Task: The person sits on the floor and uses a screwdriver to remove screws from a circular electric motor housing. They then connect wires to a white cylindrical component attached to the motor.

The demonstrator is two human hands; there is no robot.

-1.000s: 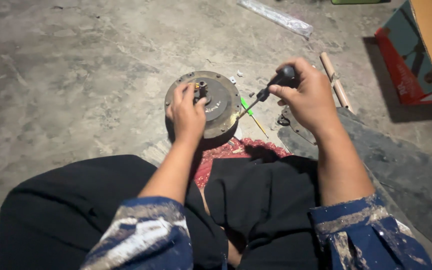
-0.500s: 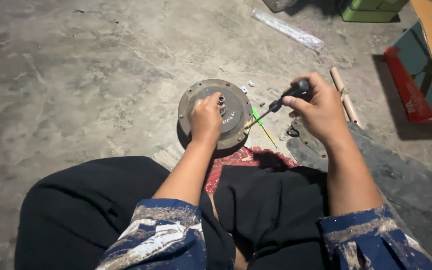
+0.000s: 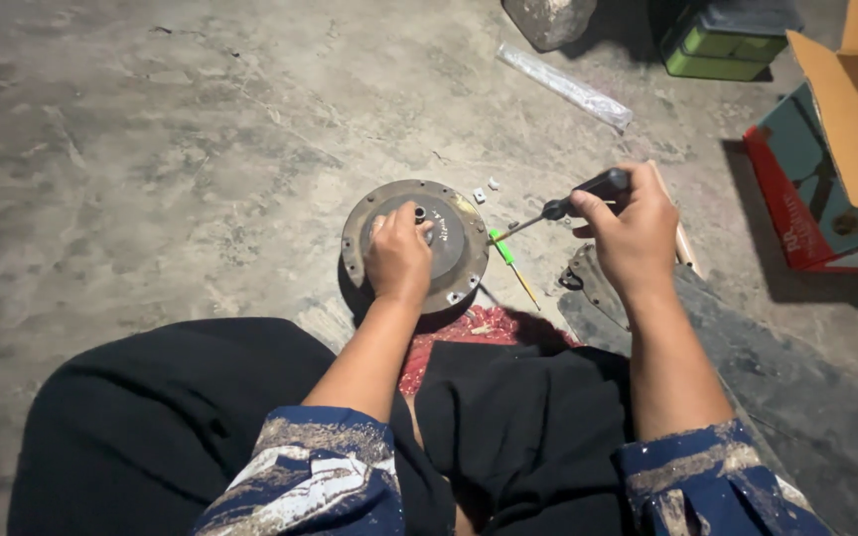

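Screwdriver (image 3: 560,205) clenched in right hand (image 3: 633,238), shaft slanting down-left toward round metal disc (image 3: 415,245), left hand (image 3: 399,260) pressed on disc, open cardboard box (image 3: 846,149) far right of grip.

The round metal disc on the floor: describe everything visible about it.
The round metal disc lies flat on the concrete floor before the person's knees. It looks like dull, rusty grey metal, with a raised centre, a short dark hub and small holes round the rim. The left hand rests on it; the screwdriver in the right hand points toward its edge.
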